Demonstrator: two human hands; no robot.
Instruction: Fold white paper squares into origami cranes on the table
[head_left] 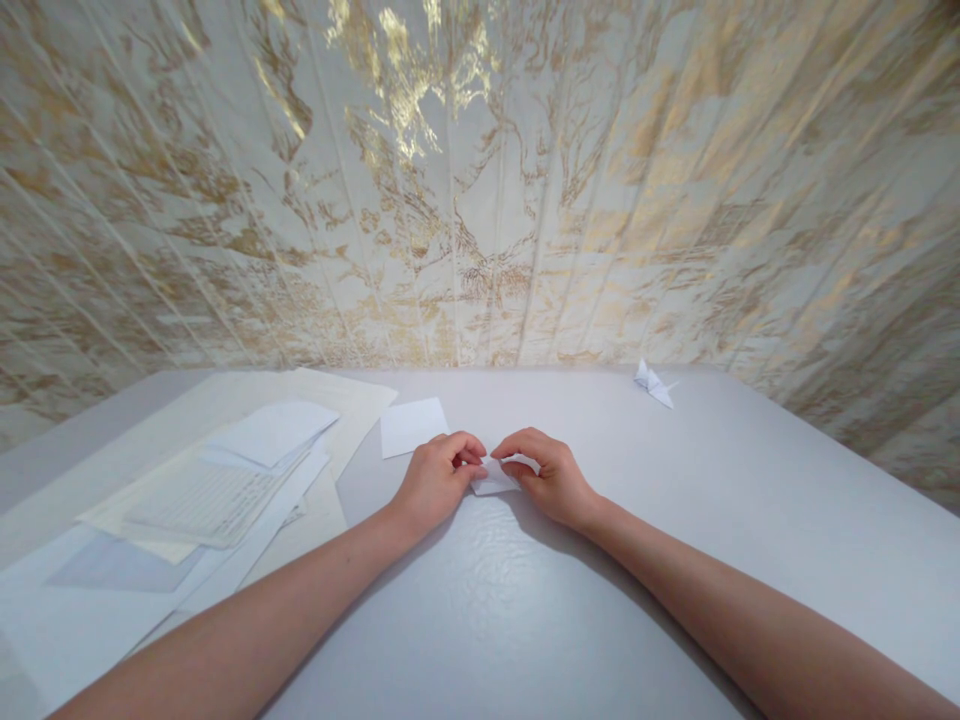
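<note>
A small white folded paper (495,482) sits low over the table at the middle of the head view, between both hands. My left hand (439,478) pinches its left side with thumb and fingertips pressed together. From the other side my right hand (551,475) curls around the paper's right part, thumb on it and index finger arched above. The paper's exact folds are partly hidden by the fingers. Just behind my left hand lies a flat white paper square (412,425).
A white origami crane (655,385) rests near the table's back right edge. Loose papers (202,500), some with writing, overlap in a pile on the left. Behind the grey-white table (480,620) rises a wall with a gold pattern (450,200).
</note>
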